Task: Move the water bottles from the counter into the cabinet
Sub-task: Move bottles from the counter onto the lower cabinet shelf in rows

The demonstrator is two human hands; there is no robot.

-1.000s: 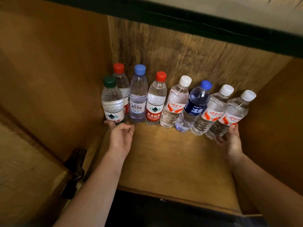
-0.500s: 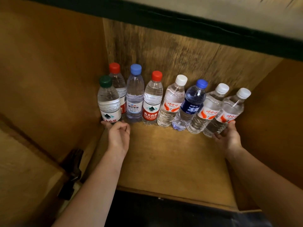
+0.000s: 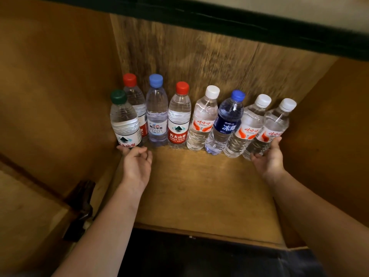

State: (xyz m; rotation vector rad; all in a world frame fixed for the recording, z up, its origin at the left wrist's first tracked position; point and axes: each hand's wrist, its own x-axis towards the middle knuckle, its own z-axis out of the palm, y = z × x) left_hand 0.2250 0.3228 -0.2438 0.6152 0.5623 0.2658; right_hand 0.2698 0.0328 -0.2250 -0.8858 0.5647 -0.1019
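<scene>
**Eight bottles lined up at the back of the cabinet**

The water bottles stand upright in a row along the far wall of the cabinet floor [image 3: 199, 186], caps up. From the left: a green-capped bottle [image 3: 124, 122] set slightly nearer than the rest, a red-capped bottle [image 3: 134, 100] just behind it, a light-blue-capped bottle [image 3: 156, 112], a second red-capped bottle [image 3: 179, 118] with a red label, a white-capped bottle [image 3: 203, 120], a dark-blue bottle [image 3: 226, 122], and two more white-capped ones, the rightmost bottle [image 3: 271, 128] beside the right wall.

The right hand [image 3: 268, 158] has its grip around the lower part of the rightmost bottle, thumb up on the label and fingers curled at the base. The left hand [image 3: 136, 164] sits at the foot of the green-capped bottle with its grip loosely curled; its fingertips touch the base, closed around nothing.

A dark hinge [image 3: 81, 208] shows at the near left, on the cabinet's side.
</scene>
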